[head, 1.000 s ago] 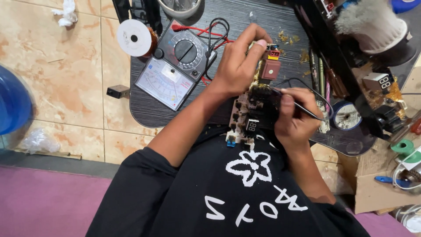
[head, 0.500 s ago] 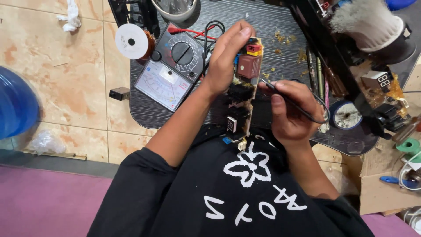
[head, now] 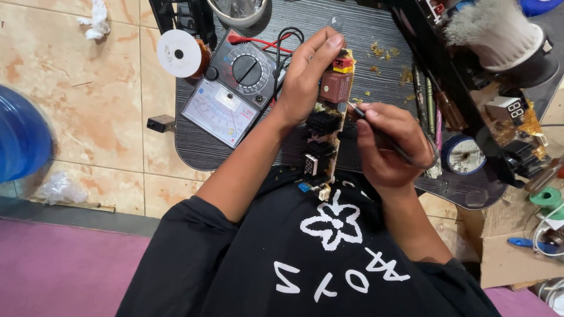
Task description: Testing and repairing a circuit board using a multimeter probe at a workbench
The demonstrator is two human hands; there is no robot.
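Note:
My left hand (head: 308,73) grips a long narrow circuit board (head: 326,120), held on edge above my lap, with a brown block, black heat sinks and a small digit display on it. My right hand (head: 385,147) is closed around a thin black probe (head: 382,135) whose tip touches the board's right side near the brown block. An analog multimeter (head: 232,88) with red and black leads lies on the dark table (head: 376,35) just left of my left hand.
A spool of wire (head: 179,54) sits by the meter. Screwdrivers (head: 435,105), a tin of paste (head: 464,154) and other boards crowd the table's right side. A white brush (head: 493,29) stands at top right. A blue container (head: 20,138) is on the tiled floor, left.
The board has been turned more on edge and lifted slightly toward the table. My right hand with the probe has shifted up to the board's upper part.

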